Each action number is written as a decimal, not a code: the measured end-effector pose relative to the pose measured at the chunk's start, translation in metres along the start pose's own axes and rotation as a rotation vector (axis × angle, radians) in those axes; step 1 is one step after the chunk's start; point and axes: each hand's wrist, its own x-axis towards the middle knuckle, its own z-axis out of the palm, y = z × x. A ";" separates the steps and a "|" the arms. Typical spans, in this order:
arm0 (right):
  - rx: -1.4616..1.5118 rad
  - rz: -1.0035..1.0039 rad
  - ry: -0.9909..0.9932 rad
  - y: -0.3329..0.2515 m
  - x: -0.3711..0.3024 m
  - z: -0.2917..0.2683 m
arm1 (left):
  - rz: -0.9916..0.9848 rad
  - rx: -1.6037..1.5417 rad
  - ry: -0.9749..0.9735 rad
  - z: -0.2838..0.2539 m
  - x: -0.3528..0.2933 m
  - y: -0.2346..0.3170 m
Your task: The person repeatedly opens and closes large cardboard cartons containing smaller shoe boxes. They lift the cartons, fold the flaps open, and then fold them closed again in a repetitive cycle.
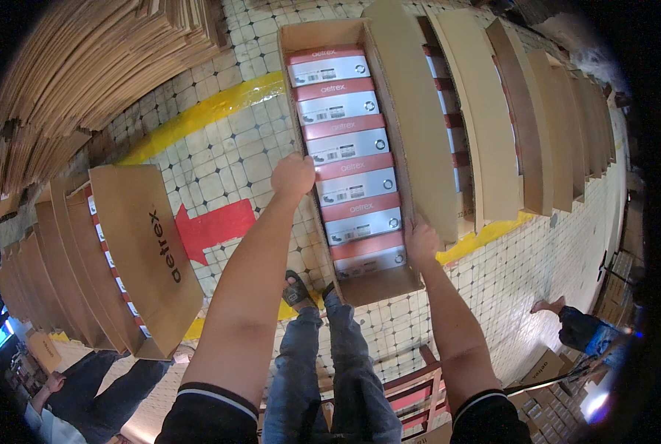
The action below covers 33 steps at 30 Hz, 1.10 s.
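A long open cardboard carton (323, 31) lies on the tiled floor in front of me, filled with a row of several red-and-white boxes (349, 148). My left hand (293, 176) grips the carton's left wall about halfway along. My right hand (421, 244) holds the carton's right side flap (412, 126) near its near end. My legs in jeans (330, 370) and sandalled feet stand just below the carton's near end.
More open cartons (523, 103) with raised flaps line up to the right, and another row (123, 244) stands at the left. Flat cardboard sheets (93, 74) are stacked at upper left. A person (71, 399) crouches at lower left; another person's foot (548, 305) shows at right.
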 end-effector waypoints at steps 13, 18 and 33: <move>0.123 -0.173 -0.107 -0.052 -0.038 -0.023 | 0.492 0.025 -0.171 -0.043 0.038 -0.152; 0.146 -0.342 -0.227 -0.144 -0.117 -0.011 | 0.328 0.142 -0.009 -0.152 0.013 -0.346; 0.912 -0.498 -0.735 -0.157 -0.253 -0.044 | 0.017 -0.409 -0.361 0.073 -0.303 -0.268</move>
